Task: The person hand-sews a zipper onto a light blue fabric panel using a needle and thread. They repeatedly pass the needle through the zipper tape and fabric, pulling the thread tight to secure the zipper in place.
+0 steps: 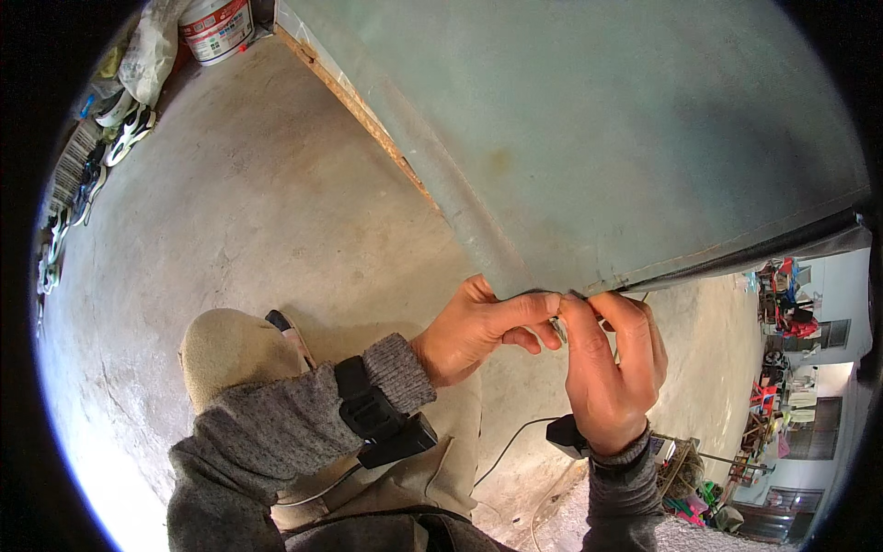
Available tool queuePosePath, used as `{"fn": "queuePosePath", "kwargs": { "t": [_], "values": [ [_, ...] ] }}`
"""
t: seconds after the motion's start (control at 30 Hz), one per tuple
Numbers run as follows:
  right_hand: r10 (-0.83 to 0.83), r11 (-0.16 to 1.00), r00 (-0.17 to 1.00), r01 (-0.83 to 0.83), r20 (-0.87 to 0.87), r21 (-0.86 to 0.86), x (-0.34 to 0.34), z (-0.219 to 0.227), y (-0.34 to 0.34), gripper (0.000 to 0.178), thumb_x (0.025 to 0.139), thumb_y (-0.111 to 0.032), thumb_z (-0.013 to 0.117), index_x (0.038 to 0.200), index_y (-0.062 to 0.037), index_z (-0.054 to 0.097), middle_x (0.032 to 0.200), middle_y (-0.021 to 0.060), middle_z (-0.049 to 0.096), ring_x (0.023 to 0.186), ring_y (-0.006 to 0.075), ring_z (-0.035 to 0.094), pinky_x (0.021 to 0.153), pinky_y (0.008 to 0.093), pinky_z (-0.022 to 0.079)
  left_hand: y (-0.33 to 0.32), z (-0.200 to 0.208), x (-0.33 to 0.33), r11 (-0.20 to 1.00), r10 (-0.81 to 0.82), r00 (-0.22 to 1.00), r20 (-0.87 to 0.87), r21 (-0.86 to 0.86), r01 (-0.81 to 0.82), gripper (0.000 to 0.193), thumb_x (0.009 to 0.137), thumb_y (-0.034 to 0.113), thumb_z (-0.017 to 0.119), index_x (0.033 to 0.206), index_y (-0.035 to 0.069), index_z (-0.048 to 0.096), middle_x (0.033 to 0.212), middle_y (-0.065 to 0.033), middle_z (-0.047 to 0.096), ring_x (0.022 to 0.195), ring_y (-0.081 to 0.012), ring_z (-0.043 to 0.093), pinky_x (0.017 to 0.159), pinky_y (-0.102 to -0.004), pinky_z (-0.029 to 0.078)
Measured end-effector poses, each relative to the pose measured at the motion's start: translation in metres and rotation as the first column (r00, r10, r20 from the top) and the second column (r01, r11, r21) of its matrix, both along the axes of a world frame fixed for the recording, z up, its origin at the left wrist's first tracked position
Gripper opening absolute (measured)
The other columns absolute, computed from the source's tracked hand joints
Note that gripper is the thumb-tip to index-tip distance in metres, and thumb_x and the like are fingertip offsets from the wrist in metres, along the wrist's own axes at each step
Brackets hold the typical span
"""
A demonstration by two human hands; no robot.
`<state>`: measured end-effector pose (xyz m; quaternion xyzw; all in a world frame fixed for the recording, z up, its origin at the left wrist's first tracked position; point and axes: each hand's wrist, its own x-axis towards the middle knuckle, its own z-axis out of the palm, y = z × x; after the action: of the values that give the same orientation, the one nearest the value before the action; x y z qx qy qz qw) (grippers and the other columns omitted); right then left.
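A large flat panel covered in grey-green sheeting (589, 138) fills the upper right, with a stitched line near its right-hand edge. Both hands meet at its near corner. My left hand (483, 327) has its thumb on top of the corner's edge and the fingers curled beneath, pinching the sheeting. Right beside it, my right hand (616, 359) is closed, thumb and forefinger pressed together at the same corner. Whether a small thing sits between the fingertips is hidden. A dark strip (745, 253) runs along the right-hand edge of the sheeting.
Bare wood (359, 110) shows along the panel's left edge. A white and red bucket (216, 32) stands at the far left, near several shoes (129, 133) on the concrete floor (267, 193). Cables (515, 446) hang by my wrists. Assorted clutter (791, 313) lines the right side.
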<state>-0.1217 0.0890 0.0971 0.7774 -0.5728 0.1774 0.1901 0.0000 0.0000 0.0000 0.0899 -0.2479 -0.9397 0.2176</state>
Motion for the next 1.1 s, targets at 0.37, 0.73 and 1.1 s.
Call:
{"fn": "queuePosePath", "kwargs": {
  "t": [0.37,0.73,1.1],
  "values": [
    [-0.008,1.0,0.973,0.008,0.231,0.0,0.003,0.001,-0.007,0.011,0.086,0.007,0.062,0.096,0.0027,0.059,0.089,0.0153,0.066,0.076,0.0306,0.065,0.068,0.036,0.053,-0.008,-0.001,0.002,0.999,0.011,0.999,0.048,-0.037,-0.009,0.02,0.092,0.023,0.07,0.104,0.007,0.07,0.096,-0.003,0.07,0.08,-0.0146,0.068,0.068,-0.0278,0.054],
    [-0.036,0.999,0.848,0.042,0.53,0.001,0.001,-0.012,0.01,0.019,0.087,0.01,0.061,0.104,0.0025,0.056,0.087,0.0168,0.065,0.073,0.0283,0.064,0.067,0.0333,0.053,-0.006,-0.001,0.0,1.0,0.011,1.0,0.027,0.01,-0.011,0.016,0.091,0.02,0.071,0.102,0.008,0.069,0.092,-0.0024,0.069,0.079,-0.0144,0.068,0.064,-0.0263,0.054],
    [0.007,0.982,0.819,-0.115,0.574,0.152,0.005,0.001,0.041,0.03,0.071,0.017,0.067,0.096,0.0011,0.064,0.084,0.0143,0.065,0.07,0.0259,0.063,0.061,0.0332,0.052,-0.004,0.002,-0.002,1.0,0.009,0.998,0.059,0.028,-0.011,0.014,0.092,0.019,0.069,0.098,0.007,0.068,0.084,-0.0054,0.069,0.076,-0.0157,0.068,0.06,-0.0272,0.054]
  ]
}}
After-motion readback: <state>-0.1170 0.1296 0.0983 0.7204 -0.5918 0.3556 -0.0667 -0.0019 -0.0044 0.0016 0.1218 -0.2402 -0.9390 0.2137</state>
